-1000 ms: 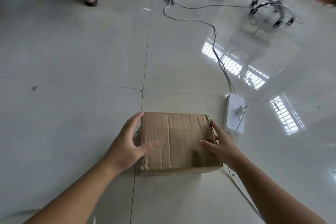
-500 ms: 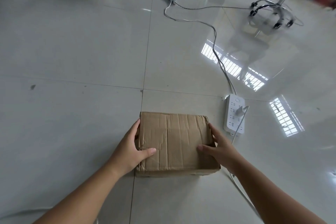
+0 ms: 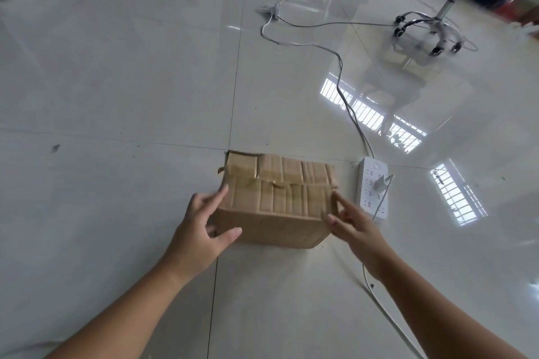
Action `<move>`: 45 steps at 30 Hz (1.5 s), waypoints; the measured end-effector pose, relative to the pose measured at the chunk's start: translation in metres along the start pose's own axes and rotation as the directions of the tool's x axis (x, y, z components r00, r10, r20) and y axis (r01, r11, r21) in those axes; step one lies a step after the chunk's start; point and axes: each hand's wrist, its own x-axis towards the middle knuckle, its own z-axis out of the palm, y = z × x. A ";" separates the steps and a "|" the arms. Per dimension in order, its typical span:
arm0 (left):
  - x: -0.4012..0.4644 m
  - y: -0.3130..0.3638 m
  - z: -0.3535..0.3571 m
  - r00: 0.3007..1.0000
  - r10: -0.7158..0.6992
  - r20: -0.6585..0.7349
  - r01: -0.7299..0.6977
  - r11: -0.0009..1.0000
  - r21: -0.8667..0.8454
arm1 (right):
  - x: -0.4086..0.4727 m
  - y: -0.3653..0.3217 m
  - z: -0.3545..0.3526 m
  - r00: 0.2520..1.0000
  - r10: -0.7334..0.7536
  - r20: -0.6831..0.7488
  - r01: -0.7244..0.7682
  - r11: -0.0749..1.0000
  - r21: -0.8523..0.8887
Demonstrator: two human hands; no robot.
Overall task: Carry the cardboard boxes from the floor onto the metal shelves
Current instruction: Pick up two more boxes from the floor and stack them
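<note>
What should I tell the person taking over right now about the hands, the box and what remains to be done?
Left hand: open, fingers at the left side of the cardboard box, thumb by its near face; no firm grip visible.
Right hand: open, fingertips at the box's right edge.
Box: on the tiled floor, taped top crumpled, a power strip close beside it on the right with its cable trailing away.
Done: nothing shelved; shelves not in view.
Left: grip, lift clear of the strip and cable, carry to the shelves.
</note>
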 end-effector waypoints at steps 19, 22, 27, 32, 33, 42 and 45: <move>0.008 0.001 -0.013 0.971 -0.180 0.158 0.196 0.976 -0.092 | -0.012 -0.013 0.003 0.958 0.146 0.248 -0.162 0.986 0.049; 0.006 -0.005 -0.017 0.985 -0.144 0.093 0.153 0.983 -0.105 | -0.011 -0.009 0.002 0.978 0.124 0.166 -0.138 0.988 0.072; -0.004 -0.007 -0.017 0.985 -0.162 0.056 0.170 0.966 -0.196 | -0.010 0.005 0.003 0.991 0.102 0.090 -0.108 0.992 0.061; -0.014 -0.010 -0.019 0.971 -0.208 0.120 0.212 0.977 -0.019 | -0.015 0.025 0.010 0.948 0.148 0.282 -0.063 0.955 -0.290; -0.016 -0.011 -0.019 0.968 -0.209 0.142 0.211 0.978 -0.001 | -0.017 0.027 0.011 0.944 0.148 0.294 -0.046 0.944 -0.328; -0.022 -0.026 -0.011 0.953 -0.206 0.222 0.206 0.978 0.023 | -0.028 0.032 0.020 0.925 0.175 0.337 -0.074 0.953 -0.294; -0.019 -0.029 -0.012 0.946 -0.221 0.239 0.224 0.974 0.012 | -0.025 0.034 0.020 0.929 0.198 0.314 -0.107 0.953 -0.284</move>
